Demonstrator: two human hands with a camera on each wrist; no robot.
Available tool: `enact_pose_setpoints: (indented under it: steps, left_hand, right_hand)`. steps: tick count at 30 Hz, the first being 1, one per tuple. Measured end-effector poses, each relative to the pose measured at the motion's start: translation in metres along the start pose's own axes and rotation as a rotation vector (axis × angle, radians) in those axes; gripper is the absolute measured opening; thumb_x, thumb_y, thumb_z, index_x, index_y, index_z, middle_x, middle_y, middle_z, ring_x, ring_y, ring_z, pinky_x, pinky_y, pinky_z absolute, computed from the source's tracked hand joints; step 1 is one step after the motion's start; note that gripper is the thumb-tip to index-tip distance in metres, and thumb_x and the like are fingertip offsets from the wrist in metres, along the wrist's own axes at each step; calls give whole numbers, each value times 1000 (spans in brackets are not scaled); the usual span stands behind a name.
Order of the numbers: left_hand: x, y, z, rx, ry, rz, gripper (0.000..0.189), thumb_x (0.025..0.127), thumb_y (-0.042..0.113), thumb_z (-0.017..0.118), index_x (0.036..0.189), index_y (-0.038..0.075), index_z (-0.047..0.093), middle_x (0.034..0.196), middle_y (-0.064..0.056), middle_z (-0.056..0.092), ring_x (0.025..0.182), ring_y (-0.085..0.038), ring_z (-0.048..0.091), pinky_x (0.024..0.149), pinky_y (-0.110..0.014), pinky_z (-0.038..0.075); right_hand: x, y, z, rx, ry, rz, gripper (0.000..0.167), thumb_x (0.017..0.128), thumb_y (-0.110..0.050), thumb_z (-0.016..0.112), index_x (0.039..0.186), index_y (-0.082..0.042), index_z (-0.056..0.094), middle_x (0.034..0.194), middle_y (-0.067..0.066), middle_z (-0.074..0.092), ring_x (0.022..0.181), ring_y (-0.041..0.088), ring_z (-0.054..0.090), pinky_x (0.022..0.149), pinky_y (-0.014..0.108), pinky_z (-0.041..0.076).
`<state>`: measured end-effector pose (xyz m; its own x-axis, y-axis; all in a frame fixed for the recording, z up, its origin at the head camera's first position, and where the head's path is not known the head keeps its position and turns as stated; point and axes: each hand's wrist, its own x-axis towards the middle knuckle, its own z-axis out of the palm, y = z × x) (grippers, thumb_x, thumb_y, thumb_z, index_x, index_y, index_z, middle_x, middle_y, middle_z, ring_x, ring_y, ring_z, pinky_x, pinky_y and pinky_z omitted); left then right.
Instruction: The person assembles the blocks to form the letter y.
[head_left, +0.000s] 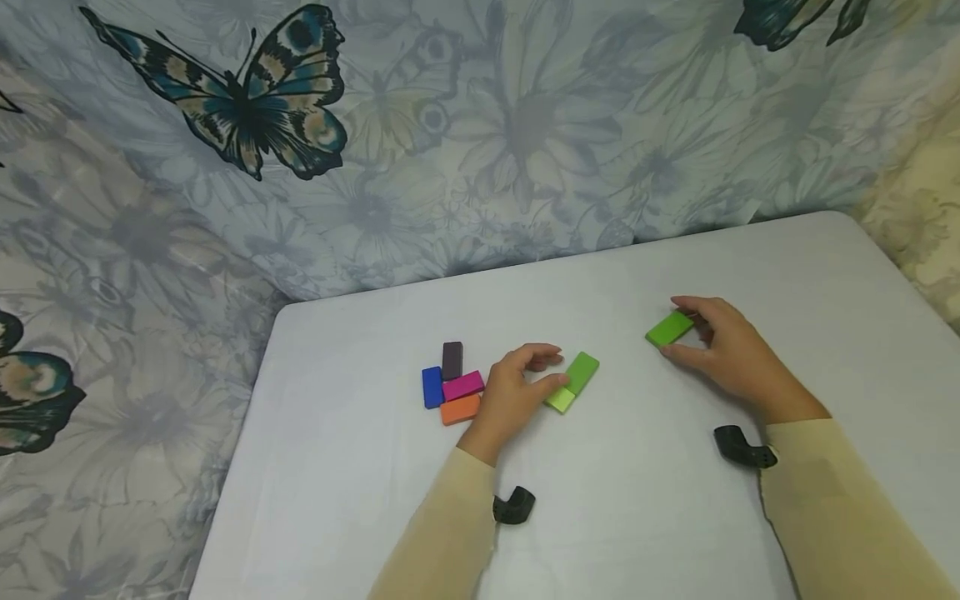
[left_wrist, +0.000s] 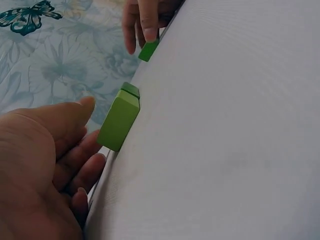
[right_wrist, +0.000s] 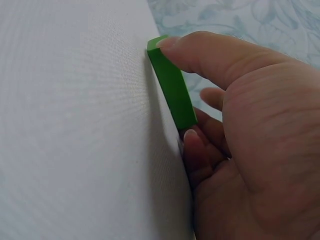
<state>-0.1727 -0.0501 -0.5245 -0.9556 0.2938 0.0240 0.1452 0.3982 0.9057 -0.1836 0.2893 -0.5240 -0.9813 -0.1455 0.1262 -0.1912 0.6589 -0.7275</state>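
Observation:
My right hand pinches a green block by its ends, low over the white table, thumb at the near end. In the right wrist view the thumb tip lies on one end of that block, with fingers by the other. Near the middle, a light green block and a mid-green block lie end to end in a slanted row. My left hand is beside this pair, fingers loosely bent. The left wrist view shows a gap between its thumb and the light green block.
Left of the left hand, a cluster holds a dark grey block, a blue block, a magenta block and an orange block. The table ends at a patterned cloth wall behind.

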Motion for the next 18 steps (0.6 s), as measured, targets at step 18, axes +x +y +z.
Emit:
enact_pose_setpoints:
  steps: [18]
  left_hand:
    - [6, -2, 3, 118, -4, 32, 29, 95, 19, 88, 123, 23, 82, 110, 22, 73, 107, -5, 59, 94, -32, 50]
  right_hand:
    - [5, -11, 2, -34, 3, -8, 71, 92, -5, 88, 151, 10, 52, 142, 33, 56, 126, 50, 54, 96, 62, 47]
